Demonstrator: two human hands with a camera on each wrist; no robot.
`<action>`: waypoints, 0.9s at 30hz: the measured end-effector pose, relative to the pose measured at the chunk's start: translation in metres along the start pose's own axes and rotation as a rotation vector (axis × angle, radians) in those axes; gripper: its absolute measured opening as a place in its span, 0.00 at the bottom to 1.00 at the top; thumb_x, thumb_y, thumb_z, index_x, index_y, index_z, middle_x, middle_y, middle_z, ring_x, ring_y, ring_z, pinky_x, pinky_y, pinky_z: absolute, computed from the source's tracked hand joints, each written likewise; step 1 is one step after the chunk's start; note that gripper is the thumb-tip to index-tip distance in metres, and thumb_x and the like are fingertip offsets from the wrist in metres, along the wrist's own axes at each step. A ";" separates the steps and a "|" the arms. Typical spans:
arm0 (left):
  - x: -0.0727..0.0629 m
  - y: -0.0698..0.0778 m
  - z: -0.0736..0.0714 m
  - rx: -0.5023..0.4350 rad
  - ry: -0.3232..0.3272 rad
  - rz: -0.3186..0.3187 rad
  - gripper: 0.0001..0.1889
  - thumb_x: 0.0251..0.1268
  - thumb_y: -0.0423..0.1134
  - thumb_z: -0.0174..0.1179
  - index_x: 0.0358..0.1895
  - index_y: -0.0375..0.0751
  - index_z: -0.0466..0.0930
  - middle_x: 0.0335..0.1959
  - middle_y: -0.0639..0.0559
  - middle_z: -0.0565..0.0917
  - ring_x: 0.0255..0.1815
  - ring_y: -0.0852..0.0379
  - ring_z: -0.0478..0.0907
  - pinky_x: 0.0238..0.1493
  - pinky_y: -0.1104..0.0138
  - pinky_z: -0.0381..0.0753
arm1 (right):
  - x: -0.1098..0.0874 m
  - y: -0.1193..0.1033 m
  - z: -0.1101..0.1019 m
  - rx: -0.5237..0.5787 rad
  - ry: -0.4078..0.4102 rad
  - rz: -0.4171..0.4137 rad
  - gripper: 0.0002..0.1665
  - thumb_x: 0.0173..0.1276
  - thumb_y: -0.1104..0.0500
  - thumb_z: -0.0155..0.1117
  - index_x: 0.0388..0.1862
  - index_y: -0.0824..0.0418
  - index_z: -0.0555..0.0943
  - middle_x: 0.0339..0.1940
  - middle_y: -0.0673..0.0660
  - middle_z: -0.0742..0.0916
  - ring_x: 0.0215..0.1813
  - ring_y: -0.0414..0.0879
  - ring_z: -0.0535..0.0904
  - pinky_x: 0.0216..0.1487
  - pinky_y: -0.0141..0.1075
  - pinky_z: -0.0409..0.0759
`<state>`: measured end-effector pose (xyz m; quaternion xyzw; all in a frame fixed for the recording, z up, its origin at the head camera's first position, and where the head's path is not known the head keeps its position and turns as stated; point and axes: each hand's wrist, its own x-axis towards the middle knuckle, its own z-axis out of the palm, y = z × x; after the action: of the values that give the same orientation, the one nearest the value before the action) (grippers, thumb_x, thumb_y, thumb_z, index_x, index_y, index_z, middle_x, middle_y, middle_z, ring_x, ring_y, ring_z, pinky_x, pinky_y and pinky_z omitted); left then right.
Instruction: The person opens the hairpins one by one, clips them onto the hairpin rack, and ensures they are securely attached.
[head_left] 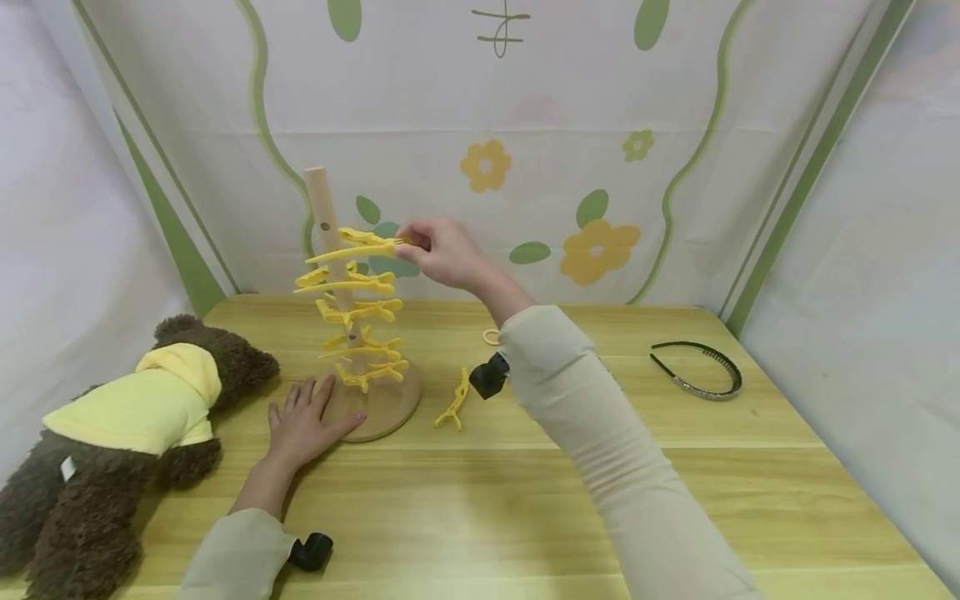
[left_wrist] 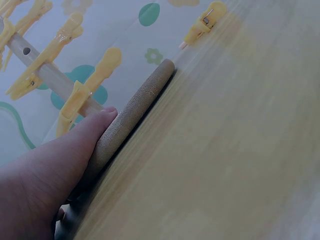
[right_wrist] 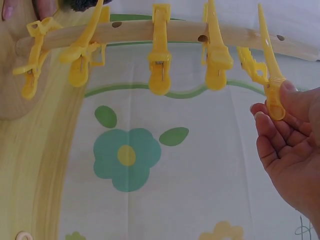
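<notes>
A wooden post (head_left: 318, 196) rises from a round base (head_left: 390, 408), with several yellow hair clips (head_left: 360, 310) clamped along it one above another. Near the top, my right hand (head_left: 444, 252) pinches the tail of another yellow hair clip (right_wrist: 272, 82) between thumb and fingers. Its two arms stand spread apart, and the long one crosses the post in the right wrist view. My left hand (head_left: 303, 425) rests with fingers spread on the left side of the base, its thumb (left_wrist: 107, 114) over the base's edge in the left wrist view.
One loose yellow hair clip (head_left: 455, 402) lies on the table right of the base. Behind it is a small pale ring (head_left: 491, 337). A black headband (head_left: 705, 392) lies far right. On the left lies a brown teddy bear (head_left: 213, 367) in a yellow hoodie. A printed cloth hangs behind.
</notes>
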<state>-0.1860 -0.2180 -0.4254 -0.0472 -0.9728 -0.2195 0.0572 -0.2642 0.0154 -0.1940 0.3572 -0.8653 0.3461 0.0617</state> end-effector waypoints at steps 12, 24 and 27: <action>0.000 -0.005 -0.001 -0.002 -0.009 -0.003 0.49 0.46 0.70 0.47 0.67 0.40 0.48 0.63 0.30 0.48 0.61 0.32 0.39 0.48 0.35 0.29 | 0.012 -0.016 0.004 0.011 -0.003 -0.016 0.11 0.63 0.59 0.54 0.39 0.64 0.78 0.27 0.55 0.80 0.25 0.43 0.69 0.27 0.29 0.67; -0.002 -0.005 -0.001 -0.005 -0.016 -0.014 0.48 0.47 0.69 0.48 0.67 0.40 0.48 0.63 0.30 0.47 0.62 0.32 0.39 0.49 0.36 0.28 | 0.017 -0.019 0.005 0.033 -0.008 -0.018 0.10 0.63 0.59 0.54 0.37 0.63 0.78 0.25 0.55 0.79 0.24 0.44 0.67 0.26 0.29 0.66; -0.002 -0.005 -0.001 -0.003 -0.013 -0.011 0.48 0.47 0.69 0.47 0.66 0.40 0.48 0.63 0.30 0.48 0.62 0.32 0.39 0.49 0.36 0.28 | 0.018 -0.018 0.006 0.036 -0.005 -0.020 0.10 0.63 0.59 0.54 0.38 0.64 0.78 0.26 0.55 0.79 0.25 0.44 0.68 0.26 0.29 0.66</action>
<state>-0.1848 -0.2226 -0.4269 -0.0431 -0.9731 -0.2209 0.0497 -0.2643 -0.0077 -0.1821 0.3679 -0.8554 0.3601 0.0566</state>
